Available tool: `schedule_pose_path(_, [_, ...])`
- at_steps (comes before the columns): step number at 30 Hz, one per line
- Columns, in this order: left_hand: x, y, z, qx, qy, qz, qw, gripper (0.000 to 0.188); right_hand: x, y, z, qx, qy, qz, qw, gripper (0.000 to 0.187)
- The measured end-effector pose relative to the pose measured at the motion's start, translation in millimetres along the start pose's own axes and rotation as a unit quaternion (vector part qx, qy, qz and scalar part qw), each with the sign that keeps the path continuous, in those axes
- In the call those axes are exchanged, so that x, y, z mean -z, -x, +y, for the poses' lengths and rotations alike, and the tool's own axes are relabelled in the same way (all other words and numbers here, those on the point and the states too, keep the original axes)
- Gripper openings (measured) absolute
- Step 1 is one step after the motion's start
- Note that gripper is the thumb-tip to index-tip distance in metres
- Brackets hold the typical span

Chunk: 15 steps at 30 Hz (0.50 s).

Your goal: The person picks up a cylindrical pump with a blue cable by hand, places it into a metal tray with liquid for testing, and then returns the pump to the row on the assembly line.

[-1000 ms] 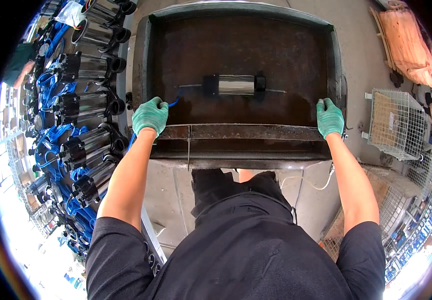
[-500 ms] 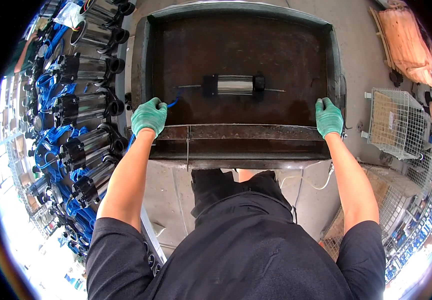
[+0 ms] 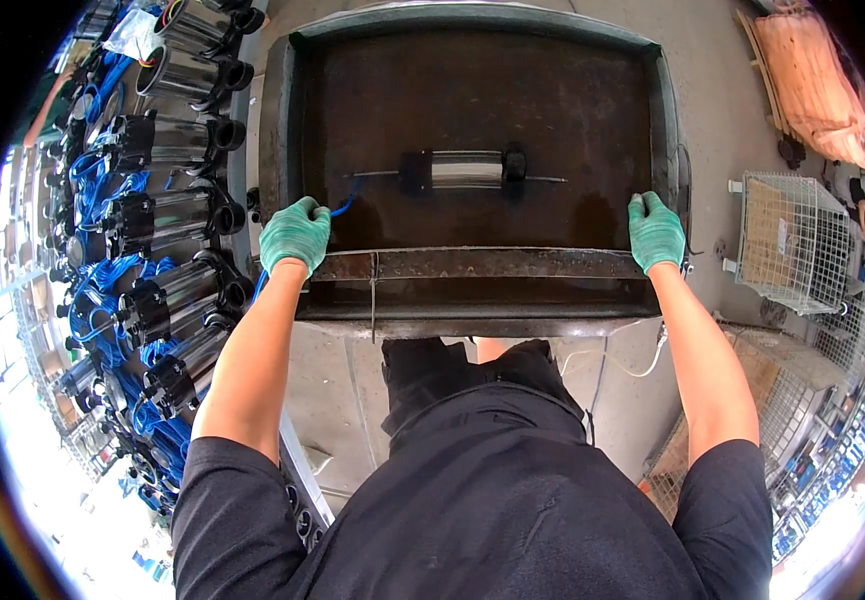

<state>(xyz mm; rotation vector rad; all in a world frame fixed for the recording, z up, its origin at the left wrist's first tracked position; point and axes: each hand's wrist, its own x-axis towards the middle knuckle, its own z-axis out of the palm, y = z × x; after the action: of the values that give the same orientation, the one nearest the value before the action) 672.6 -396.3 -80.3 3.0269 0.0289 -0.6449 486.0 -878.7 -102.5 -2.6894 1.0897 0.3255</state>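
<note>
In front of me stands a dark metal tank (image 3: 282, 130), its inside brown and apparently holding liquid. A cylindrical pump motor (image 3: 467, 170) with a shiny steel middle and black ends lies crosswise in it, a thin rod sticking out at each end. My left hand (image 3: 294, 238), in a green glove, is closed over the left rim. A blue cable (image 3: 347, 203) runs from the motor's left side to that hand and shows again below it. With fingers curled, my right hand (image 3: 656, 232), gloved likewise, grips the right rim. Neither hand touches the motor.
A metal bar (image 3: 482, 263) crosses the tank's near side. Along the left, several steel-and-black motors (image 3: 167, 220) lie on a rack with coiled blue cables (image 3: 102, 285). To the right are a wire cage (image 3: 792, 245) and an orange-wrapped bundle (image 3: 817, 90). A pale hose (image 3: 617, 368) hangs beneath the tank.
</note>
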Motion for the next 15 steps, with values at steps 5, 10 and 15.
schedule_pose_path(5, [-0.4, -1.3, -0.5, 0.005, -0.002, -0.002, 1.000, 0.029, -2.7, -1.4, 1.2, 0.004, 0.000, 0.010, 1.000, 0.042])
schedule_pose_path(10, [-0.6, -1.5, -1.2, 0.005, -0.002, -0.001, 1.000, 0.029, -1.4, -0.5, -0.3, 0.005, 0.003, 0.007, 1.000, 0.042])
schedule_pose_path(15, [-2.4, -1.7, -2.1, -0.002, -0.002, 0.008, 1.000, 0.030, 0.4, 0.1, -1.0, 0.007, -0.002, 0.014, 1.000, 0.042])
